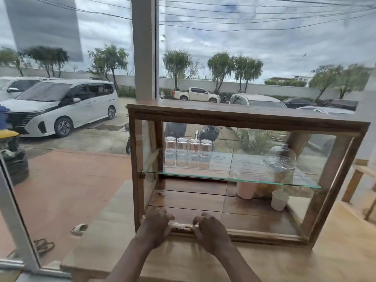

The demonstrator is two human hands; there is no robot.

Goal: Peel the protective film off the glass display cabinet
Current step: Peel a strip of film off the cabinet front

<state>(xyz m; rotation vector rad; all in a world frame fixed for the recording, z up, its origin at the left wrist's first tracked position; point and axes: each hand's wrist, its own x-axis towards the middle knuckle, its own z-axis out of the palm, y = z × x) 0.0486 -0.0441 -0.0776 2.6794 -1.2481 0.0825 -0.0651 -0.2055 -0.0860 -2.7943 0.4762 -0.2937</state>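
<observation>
Fingers point(162, 217) of both hands pinch crumpled whitish film point(179, 224).

Four upturned glasses point(187, 152), white paper cup point(279, 200), pale wooden table point(335, 261), white van point(61, 106) outside

Both bare forearms reach forward and slightly inward. The left hand point(156, 222) and right hand point(209, 226) sit close together at the same height, knuckles up, fingers curled down into a pinching grip. The two hands are near each other but not touching.
</observation>
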